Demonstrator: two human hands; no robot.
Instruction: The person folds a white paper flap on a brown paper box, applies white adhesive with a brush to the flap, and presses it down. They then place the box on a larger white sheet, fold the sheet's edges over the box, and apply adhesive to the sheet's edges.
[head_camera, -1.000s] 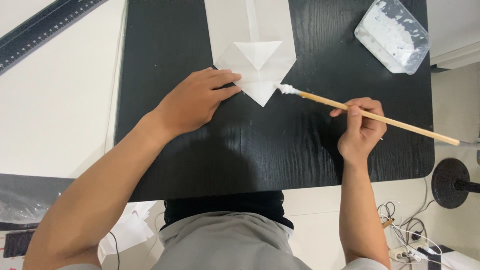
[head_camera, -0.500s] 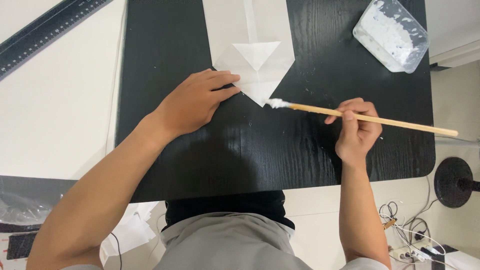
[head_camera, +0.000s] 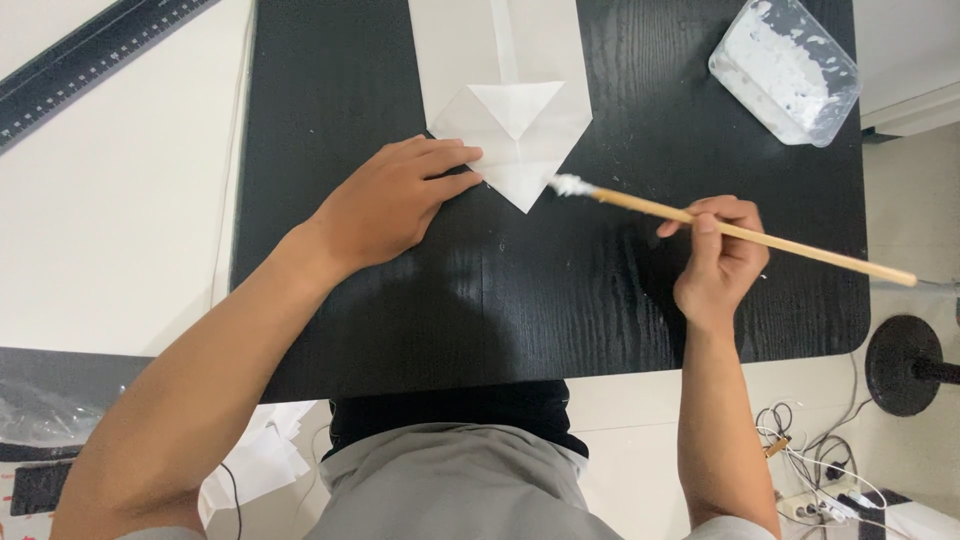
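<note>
Left hand (head_camera: 385, 200) lies flat, palm down, on the black wood-grain counter (head_camera: 520, 310). Its fingers (head_camera: 448, 160) are extended, gripping nothing, the tips pressing on the left edge of a white folded sheet of paper (head_camera: 510, 100).

The paper lies at the far middle of the counter. It is a long strip running off the top of the view, ending in a downward point nearest the person, with a smaller triangular flap folded over it and a centre crease above that.

Right hand (head_camera: 720, 260) is over the right part of the counter, fingers curled shut around a long, thin, pale wooden brush (head_camera: 750, 235). The grip sits about mid-handle. The handle slants, its bare end running out to the right past the counter edge. The white-coated bristle tip (head_camera: 568, 185) touches or sits just at the right slanted edge of the paper's point; exact contact cannot be told.

Clear plastic rectangular tub holding white paste (head_camera: 785, 68) stands at the far right corner of the counter, well apart from both hands.

Dark ruler (head_camera: 90, 70) lies diagonally on the white surface to the left. Round black stand base (head_camera: 905, 365) and loose cables (head_camera: 810, 470) are on the floor at right.
</note>
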